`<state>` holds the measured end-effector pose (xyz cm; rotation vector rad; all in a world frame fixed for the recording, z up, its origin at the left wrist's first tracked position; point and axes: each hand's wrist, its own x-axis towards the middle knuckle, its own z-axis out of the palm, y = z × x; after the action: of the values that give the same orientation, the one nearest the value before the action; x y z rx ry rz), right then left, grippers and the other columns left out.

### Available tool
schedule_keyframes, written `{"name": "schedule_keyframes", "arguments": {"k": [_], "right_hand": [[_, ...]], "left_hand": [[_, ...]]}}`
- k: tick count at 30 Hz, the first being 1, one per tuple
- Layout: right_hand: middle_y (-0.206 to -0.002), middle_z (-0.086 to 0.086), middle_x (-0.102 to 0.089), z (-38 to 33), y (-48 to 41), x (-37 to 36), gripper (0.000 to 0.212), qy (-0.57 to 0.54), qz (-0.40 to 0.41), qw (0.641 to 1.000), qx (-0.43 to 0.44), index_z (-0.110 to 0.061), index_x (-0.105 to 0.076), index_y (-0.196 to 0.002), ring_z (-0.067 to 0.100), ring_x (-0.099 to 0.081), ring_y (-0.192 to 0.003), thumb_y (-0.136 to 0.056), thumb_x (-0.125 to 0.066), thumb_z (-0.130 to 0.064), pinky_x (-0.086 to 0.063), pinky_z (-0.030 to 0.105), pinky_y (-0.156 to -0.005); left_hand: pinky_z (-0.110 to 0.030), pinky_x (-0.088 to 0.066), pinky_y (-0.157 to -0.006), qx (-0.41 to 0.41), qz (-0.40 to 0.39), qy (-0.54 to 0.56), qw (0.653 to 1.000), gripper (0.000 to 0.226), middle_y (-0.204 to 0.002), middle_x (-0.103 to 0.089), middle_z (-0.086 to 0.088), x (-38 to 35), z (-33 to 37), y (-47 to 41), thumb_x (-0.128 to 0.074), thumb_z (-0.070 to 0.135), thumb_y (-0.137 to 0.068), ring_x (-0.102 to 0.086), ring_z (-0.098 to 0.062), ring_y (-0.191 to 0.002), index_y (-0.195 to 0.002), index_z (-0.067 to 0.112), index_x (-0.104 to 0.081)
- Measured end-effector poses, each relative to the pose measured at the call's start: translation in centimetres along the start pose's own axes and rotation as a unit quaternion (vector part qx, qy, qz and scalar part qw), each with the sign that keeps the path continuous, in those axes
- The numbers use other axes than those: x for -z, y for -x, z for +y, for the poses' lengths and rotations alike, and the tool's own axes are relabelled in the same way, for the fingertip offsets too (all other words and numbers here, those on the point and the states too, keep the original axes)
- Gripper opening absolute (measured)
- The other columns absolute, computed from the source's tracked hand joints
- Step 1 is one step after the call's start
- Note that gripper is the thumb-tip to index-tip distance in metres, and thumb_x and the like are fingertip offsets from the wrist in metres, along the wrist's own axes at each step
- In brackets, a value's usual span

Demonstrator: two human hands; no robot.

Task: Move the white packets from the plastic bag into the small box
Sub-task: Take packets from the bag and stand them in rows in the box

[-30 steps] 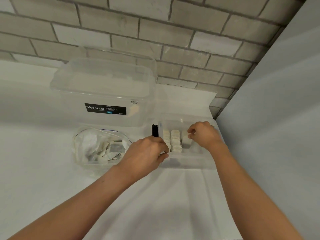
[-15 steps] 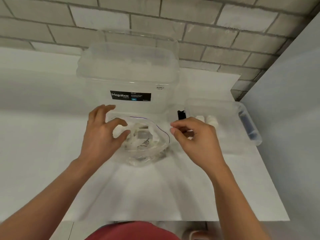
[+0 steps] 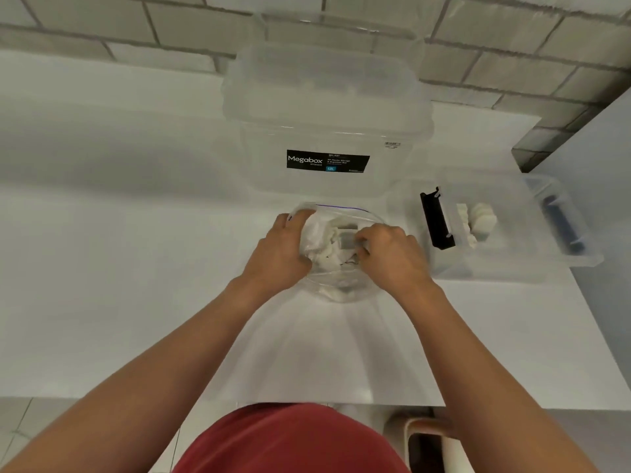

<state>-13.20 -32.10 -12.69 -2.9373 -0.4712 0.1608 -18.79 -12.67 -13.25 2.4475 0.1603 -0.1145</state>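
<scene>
Your plastic bag (image 3: 336, 268) lies at the centre of the frame on the white table (image 3: 136, 285), its mouth open toward the top, with a thin purple zip line along the far rim. Inside it sits a loose heap of white packets (image 3: 326, 233), crumpled together, with a grey packet face showing among them; the count cannot be told.

Your left hand (image 3: 278, 256) rests on the bag's left side, its fingers closed on the left rim of the opening and holding it apart. Your right hand (image 3: 389, 256) is in the bag's mouth from the right, fingers curled down and together among the packets; whether they grip one, I cannot tell.

The small box (image 3: 505, 230) stands right of centre, just beside the bag, clear-walled and open. Within it a short row of white packets (image 3: 478, 221) stands on edge near its left end; the rest of its floor looks bare. A black clip (image 3: 436, 218) shows on its left end, a dark blue one on its right.

Just behind the bag, at upper centre, stands a large clear bin (image 3: 324, 107) with its lid on and a black "Megabox" label (image 3: 327, 162); its contents cannot be made out. Behind it runs a grey brick wall (image 3: 136, 25)
</scene>
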Motion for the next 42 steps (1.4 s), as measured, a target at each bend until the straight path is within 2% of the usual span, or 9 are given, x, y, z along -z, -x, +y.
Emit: {"name": "schedule_keyframes", "arguments": {"k": [4,11,16,19,23,26,33,38,42], "right_hand": [[-0.119,0.002,-0.061,-0.9,-0.4,-0.2,0.025,0.016,0.005,1.0,-0.001,-0.021,-0.067,-0.113,0.036,-0.064,-0.097,-0.091,-0.055,-0.017,-0.047,0.037,-0.072],[-0.118,-0.006,-0.056,-2.3,0.2,-0.4,0.021,0.049,0.027,0.997,0.045,-0.036,-0.072,-0.106,0.026,-0.065,-0.093,-0.098,-0.056,-0.026,-0.038,0.03,-0.063],[-0.133,-0.006,-0.058,-0.9,1.2,0.0,0.029,-0.03,-0.016,0.992,0.121,-0.032,-0.078,-0.107,0.019,-0.059,-0.115,-0.094,-0.061,-0.012,-0.054,0.037,-0.078],[-0.126,-0.001,-0.065,-0.3,1.2,0.1,0.038,-0.104,0.023,0.989,0.1,-0.021,-0.08,-0.1,0.022,-0.064,-0.11,-0.085,-0.056,0.005,-0.056,0.041,-0.085],[-0.121,0.002,-0.066,-0.8,0.5,0.6,0.029,-0.13,0.016,0.991,0.04,-0.019,-0.073,-0.115,0.025,-0.062,-0.11,-0.096,-0.052,-0.013,-0.053,0.044,-0.092],[-0.126,0.0,-0.06,-1.1,0.0,0.6,0.028,-0.079,-0.026,0.996,0.021,-0.024,-0.07,-0.121,0.024,-0.061,-0.109,-0.097,-0.054,-0.023,-0.053,0.038,-0.086],[-0.093,-0.01,-0.069,-1.1,0.7,1.4,0.015,-0.122,-0.013,0.992,-0.005,-0.028,-0.07,-0.098,0.021,-0.064,-0.096,-0.093,-0.058,-0.019,-0.057,0.04,-0.077],[-0.085,-0.008,-0.069,-0.4,2.0,2.6,0.012,-0.124,0.039,0.99,0.049,-0.029,-0.061,-0.098,0.024,-0.065,-0.084,-0.091,-0.055,-0.021,-0.057,0.044,-0.069],[-0.097,-0.003,-0.071,0.5,2.7,3.0,0.016,-0.074,0.106,0.988,0.08,-0.024,-0.064,-0.104,0.03,-0.067,-0.085,-0.093,-0.056,-0.015,-0.056,0.044,-0.066]], "left_hand": [[-0.047,-0.054,-0.08,-0.028,0.013,0.003,1.0,0.085,-0.124,-0.053,-0.003,0.2,0.0,0.4,-0.058,0.004,-0.075,-0.059,-0.032,-0.1,-0.146,0.039,-0.025],[-0.041,-0.051,-0.09,-0.055,0.004,-0.01,0.998,0.07,-0.135,-0.043,-0.003,0.8,-1.5,0.4,-0.067,0.025,-0.082,-0.056,-0.029,-0.111,-0.145,0.039,-0.038],[-0.039,-0.048,-0.098,-0.075,0.049,0.0,0.996,0.045,-0.148,-0.036,0.003,1.2,-1.8,0.2,-0.069,0.035,-0.086,-0.041,-0.024,-0.134,-0.13,0.039,-0.057],[-0.031,-0.044,-0.092,-0.107,0.075,-0.036,0.991,0.045,-0.152,-0.033,0.003,1.2,-1.2,0.5,-0.071,0.03,-0.085,-0.028,-0.022,-0.14,-0.128,0.035,-0.059],[-0.037,-0.043,-0.101,-0.14,0.096,-0.062,0.984,0.048,-0.15,-0.039,-0.003,0.8,-0.7,0.4,-0.075,0.023,-0.079,-0.028,-0.026,-0.138,-0.125,0.03,-0.063],[-0.039,-0.043,-0.103,-0.134,0.093,-0.066,0.984,0.048,-0.15,-0.04,-0.005,0.7,-0.7,0.5,-0.076,0.023,-0.078,-0.029,-0.028,-0.138,-0.125,0.027,-0.063],[-0.038,-0.042,-0.105,-0.146,0.119,-0.08,0.979,0.048,-0.148,-0.04,-0.007,0.9,-0.6,0.9,-0.079,0.024,-0.077,-0.024,-0.026,-0.137,-0.123,0.026,-0.065],[-0.029,-0.042,-0.097,-0.206,0.18,-0.063,0.96,0.036,-0.147,-0.041,-0.008,1.2,0.9,1.7,-0.074,0.023,-0.083,-0.03,-0.027,-0.134,-0.118,0.023,-0.067],[-0.032,-0.054,-0.078,-0.27,0.187,-0.041,0.944,0.025,-0.122,-0.057,-0.002,1.3,2.1,1.8,-0.068,0.013,-0.088,-0.053,-0.022,-0.111,-0.112,0.02,-0.07]]}}
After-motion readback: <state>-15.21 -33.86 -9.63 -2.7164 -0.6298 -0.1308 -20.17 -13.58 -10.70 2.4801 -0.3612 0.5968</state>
